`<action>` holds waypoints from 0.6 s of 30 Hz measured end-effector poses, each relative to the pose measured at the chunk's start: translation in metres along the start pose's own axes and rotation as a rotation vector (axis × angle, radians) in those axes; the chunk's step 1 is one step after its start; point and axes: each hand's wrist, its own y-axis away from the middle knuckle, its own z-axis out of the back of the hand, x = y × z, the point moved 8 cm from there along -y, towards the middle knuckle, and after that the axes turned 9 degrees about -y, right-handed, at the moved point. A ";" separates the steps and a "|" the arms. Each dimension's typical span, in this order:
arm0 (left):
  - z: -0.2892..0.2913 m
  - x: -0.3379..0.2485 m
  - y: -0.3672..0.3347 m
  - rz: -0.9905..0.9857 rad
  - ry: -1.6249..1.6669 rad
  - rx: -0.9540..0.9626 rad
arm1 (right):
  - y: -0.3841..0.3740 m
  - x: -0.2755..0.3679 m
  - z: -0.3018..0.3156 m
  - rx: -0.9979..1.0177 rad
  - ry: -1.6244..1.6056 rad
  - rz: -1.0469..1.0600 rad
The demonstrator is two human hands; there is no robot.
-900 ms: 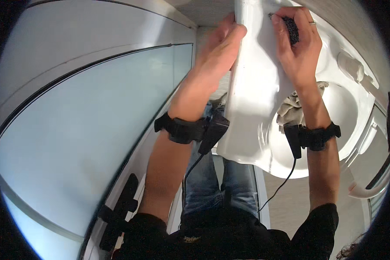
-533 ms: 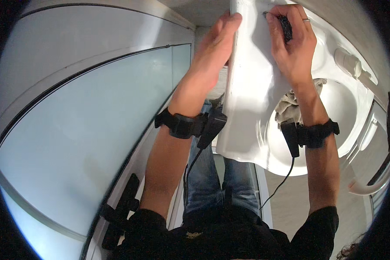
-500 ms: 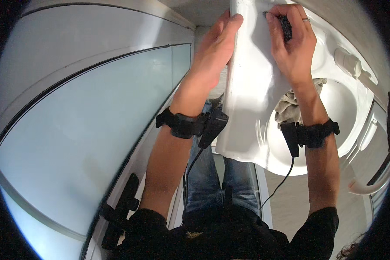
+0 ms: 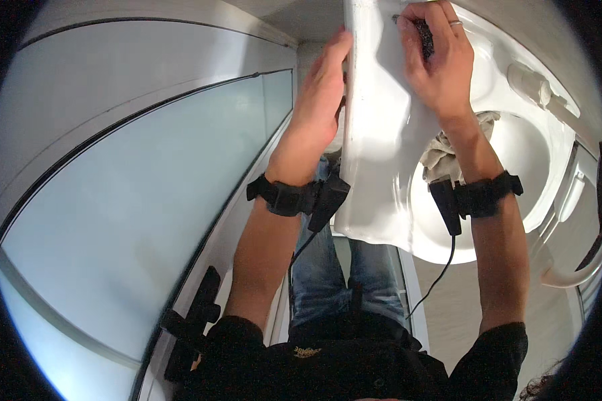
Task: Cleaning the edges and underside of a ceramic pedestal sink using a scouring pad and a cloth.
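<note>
- While my right hand [image 4: 441,63] bends over the far end of the white washbasin counter [image 4: 374,147], its thumb and fingers pinch a dark, rough scouring pad [image 4: 423,40].
- The scouring pad sits between them, partly covered, its tip poking out beyond my thumb.
- My left hand [image 4: 321,88] lies along the counter's left edge; its fingers are partly hidden, so I cannot tell whether they grip.
- A crumpled grey cloth [image 4: 439,157] lies at the bowl's [image 4: 534,157] left side, partly behind my right forearm.

Bright — glare on white basin counter [image 4: 381,154] | grey shadows | fisheye — curved edges, black corners
</note>
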 end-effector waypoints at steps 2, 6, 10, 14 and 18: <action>-0.007 -0.001 -0.001 0.050 -0.009 0.056 | 0.000 -0.002 -0.001 0.008 0.014 -0.038; -0.013 -0.004 -0.004 0.069 -0.008 0.070 | 0.000 0.000 0.001 0.010 0.017 -0.037; -0.019 -0.009 -0.003 -0.002 -0.052 0.099 | 0.001 -0.004 0.001 -0.001 0.015 -0.043; -0.022 -0.016 -0.001 -0.083 -0.086 0.135 | 0.000 -0.003 0.000 0.003 0.021 -0.043; -0.021 -0.016 -0.003 -0.156 -0.105 0.157 | 0.001 -0.006 -0.001 0.003 0.010 -0.104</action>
